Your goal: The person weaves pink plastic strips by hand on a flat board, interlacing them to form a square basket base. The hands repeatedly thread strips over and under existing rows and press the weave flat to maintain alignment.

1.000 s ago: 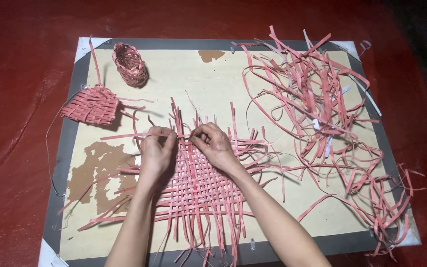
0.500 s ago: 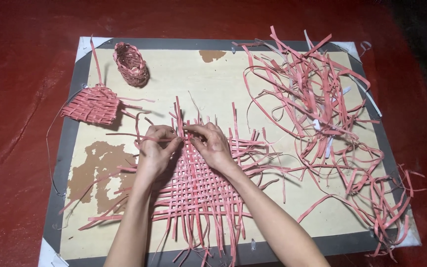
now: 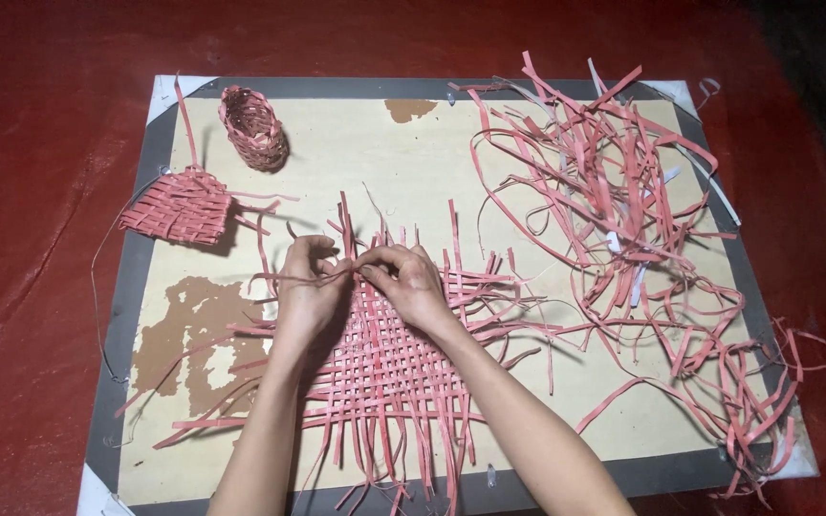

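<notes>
Red flooring (image 3: pixel 40 191) surrounds a pale board (image 3: pixel 356 172) with a grey border, patched brown where its surface has peeled, and on it the weaving lies. Both hands meet at the upper edge of a flat woven mat (image 3: pixel 384 368) of pink strips, near the middle of the board. The left hand (image 3: pixel 306 291) rests on the mat's upper left part, its fingers curled and pinching a thin pink strip (image 3: pixel 284 279) that runs out to the left. The right hand (image 3: pixel 411 282) lies just beside it, palm down on the weave, with thumb and forefinger closed on the same spot where the strip meets the mat; the fingertips of the two hands touch or nearly touch. Loose strip ends stick up from the mat's top edge and trail out along its bottom and sides. To the upper left lies a smaller woven piece (image 3: pixel 179 205), flat and slightly fanned, with long ends. Beyond it, near the board's top edge, a small woven basket (image 3: pixel 253 126) lies tipped over. A large tangle of loose pink strips (image 3: pixel 623 220) covers the right side of the board, spilling past its lower right corner.
</notes>
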